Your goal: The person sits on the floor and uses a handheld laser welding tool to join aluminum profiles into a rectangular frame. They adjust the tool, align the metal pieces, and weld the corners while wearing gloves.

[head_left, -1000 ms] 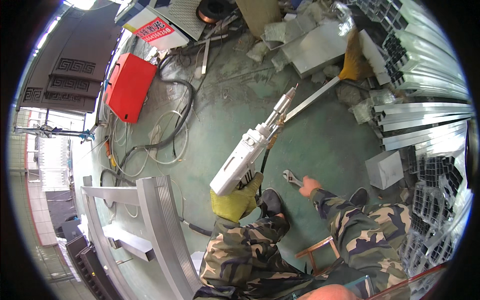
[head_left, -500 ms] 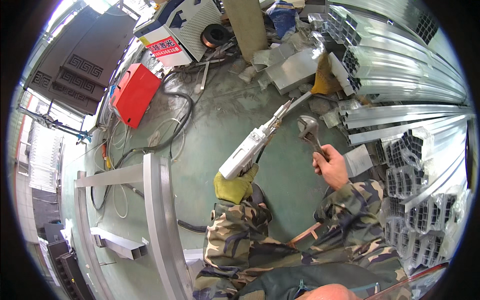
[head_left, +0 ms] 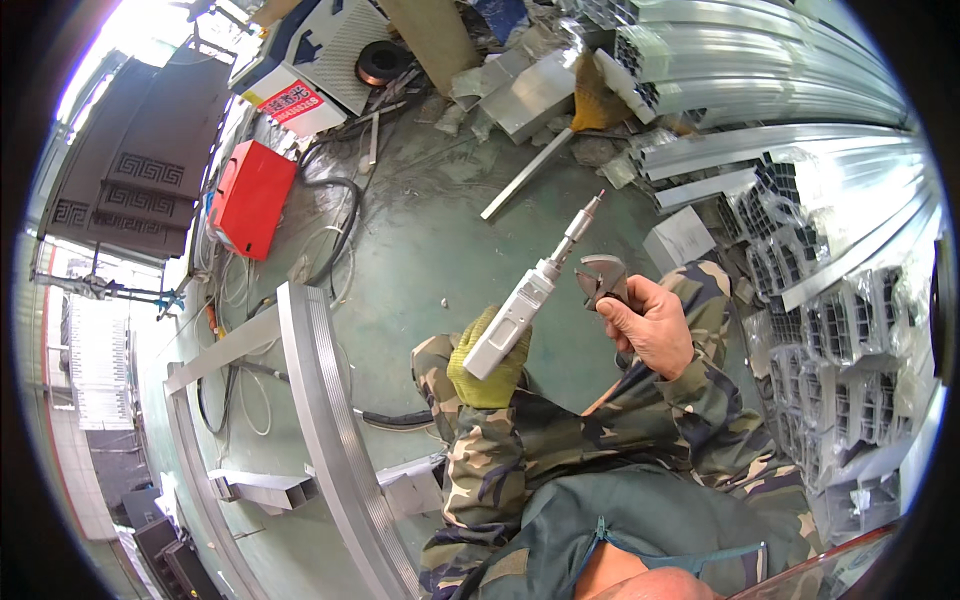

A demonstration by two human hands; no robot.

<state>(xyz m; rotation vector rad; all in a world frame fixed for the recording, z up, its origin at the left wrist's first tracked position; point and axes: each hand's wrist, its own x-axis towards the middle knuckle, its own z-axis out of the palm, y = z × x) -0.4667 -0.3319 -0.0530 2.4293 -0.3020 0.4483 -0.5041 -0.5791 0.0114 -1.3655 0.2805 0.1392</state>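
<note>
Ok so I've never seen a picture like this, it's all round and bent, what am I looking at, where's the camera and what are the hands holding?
The camera sits on a person's head and looks down at their own arms, which come up from the bottom edge. Its wide lens bends straight edges near the rim. There is no machine, just two hands. The left hand, in a yellow glove, holds a long grey hand tool with a thin metal tip pointing up and away. The bare right hand has its grip on an adjustable wrench, near the tool's neck. Below them is a green floor with a curved metal frame, a red box, cables and stacked aluminium profiles on the right.
</note>
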